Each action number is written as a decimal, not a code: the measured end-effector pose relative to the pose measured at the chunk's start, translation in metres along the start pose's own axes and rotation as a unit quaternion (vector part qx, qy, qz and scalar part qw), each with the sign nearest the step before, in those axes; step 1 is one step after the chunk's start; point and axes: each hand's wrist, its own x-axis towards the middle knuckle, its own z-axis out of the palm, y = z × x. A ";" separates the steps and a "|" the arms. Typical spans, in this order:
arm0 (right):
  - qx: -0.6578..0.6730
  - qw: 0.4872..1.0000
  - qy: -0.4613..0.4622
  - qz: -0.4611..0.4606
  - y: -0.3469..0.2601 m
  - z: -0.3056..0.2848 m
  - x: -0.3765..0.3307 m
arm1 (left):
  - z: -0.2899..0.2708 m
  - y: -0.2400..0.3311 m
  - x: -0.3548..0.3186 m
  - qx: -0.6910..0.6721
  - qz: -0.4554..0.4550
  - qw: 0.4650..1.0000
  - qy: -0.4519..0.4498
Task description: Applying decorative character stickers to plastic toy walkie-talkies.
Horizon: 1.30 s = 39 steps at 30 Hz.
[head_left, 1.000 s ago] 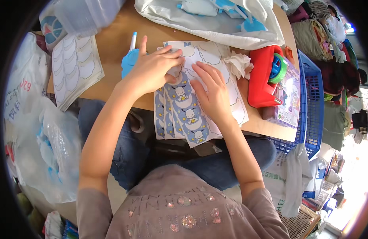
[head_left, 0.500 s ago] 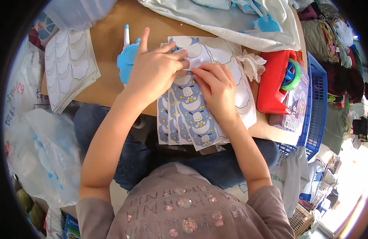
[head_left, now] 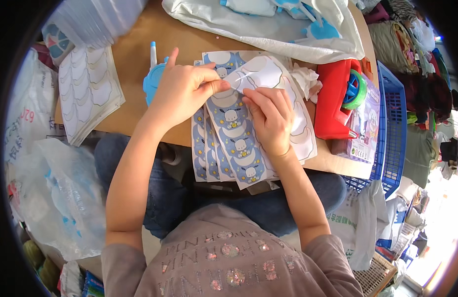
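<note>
Blue sticker sheets (head_left: 232,119) printed with white cartoon puppies lie fanned out in front of me, overlapping at the table's near edge. The top sheet's white part (head_left: 261,72) curls up between my hands. My left hand (head_left: 187,89) pinches the sheet's edge between thumb and index finger, the little finger raised. Close by, my right hand (head_left: 271,119) is closed, thumb and fingertips at the same lifted edge. Beside my left hand is a light-blue round plastic piece (head_left: 152,81) with a white stem, partly hidden by that hand.
White cut-out sheets (head_left: 88,91) are stacked at the left. A red tape dispenser (head_left: 330,106) with green tape stands right, beside crumpled tissue (head_left: 305,81) and a blue basket (head_left: 393,123). A white bag (head_left: 268,37) holding blue plastic parts lies at the back.
My left hand has drawn its fingers in from spread to a pinch. The sheet's white part is more raised and turned over. My right hand has shifted slightly downward.
</note>
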 end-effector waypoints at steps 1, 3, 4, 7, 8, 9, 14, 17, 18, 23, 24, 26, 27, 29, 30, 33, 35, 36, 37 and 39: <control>0.003 1.000 0.000 0.004 0.000 -0.001 0.000 | 0.000 0.001 0.000 0.004 -0.003 1.000 -0.004; 0.008 1.000 -0.001 0.006 0.002 -0.001 0.000 | -0.002 0.001 0.001 0.014 -0.003 1.000 -0.007; 0.005 1.000 -0.006 0.018 0.002 -0.001 -0.001 | -0.002 0.001 0.000 0.023 -0.003 1.000 -0.012; -0.006 0.999 -0.024 0.040 0.004 0.001 0.001 | 0.000 0.008 -0.001 0.066 0.066 0.993 0.070; -0.015 0.998 -0.036 0.051 0.005 0.002 0.001 | -0.002 0.009 -0.003 0.100 0.087 0.991 0.025; -0.020 0.996 -0.068 0.052 0.006 0.004 0.000 | 0.001 0.010 -0.005 0.101 0.099 0.990 0.006; -0.052 0.988 -0.144 0.030 0.004 0.011 0.001 | 0.012 0.012 -0.014 0.157 0.058 0.984 -0.063; -0.065 0.988 -0.138 0.020 0.005 0.010 0.000 | 0.012 0.015 -0.011 0.178 0.044 0.981 -0.069; -0.064 0.986 -0.153 0.007 0.006 0.005 0.000 | 0.014 0.015 -0.011 0.175 0.041 0.981 -0.067; -0.087 0.974 -0.209 -0.031 -0.002 -0.009 0.005 | 0.019 0.009 -0.013 0.196 0.039 0.978 -0.056; -0.076 0.970 -0.227 -0.027 -0.005 -0.011 0.005 | 0.019 0.010 -0.013 0.194 0.038 0.979 -0.054; -0.068 0.966 -0.246 -0.025 -0.008 -0.016 0.004 | 0.018 0.011 -0.013 0.211 0.031 0.975 -0.061; -0.067 0.963 -0.260 -0.038 -0.009 -0.019 0.003 | 0.019 0.011 -0.014 0.209 0.031 0.976 -0.059; -0.065 0.958 -0.272 -0.055 -0.014 -0.025 0.001 | 0.019 0.009 -0.015 0.212 0.039 0.975 -0.055; -0.013 0.962 -0.271 -0.008 -0.018 -0.028 -0.001 | 0.018 0.009 -0.015 0.212 0.038 0.975 -0.053; 0.045 0.969 -0.233 0.066 -0.027 -0.034 -0.004 | 0.016 0.017 -0.015 0.190 0.034 0.980 -0.054; 0.052 0.971 -0.213 0.098 -0.026 -0.029 -0.012 | 0.015 0.025 -0.016 0.237 0.024 0.970 -0.044; 0.039 0.971 -0.219 0.090 -0.028 -0.026 -0.015 | 0.015 0.031 -0.018 0.237 0.026 0.970 -0.043; 0.026 0.971 -0.224 0.083 -0.029 -0.022 -0.019 | 0.015 0.037 -0.021 0.248 0.025 0.968 -0.024; 0.002 0.972 -0.228 0.063 -0.025 -0.016 -0.028 | 0.020 0.048 -0.031 0.205 0.008 0.979 0.006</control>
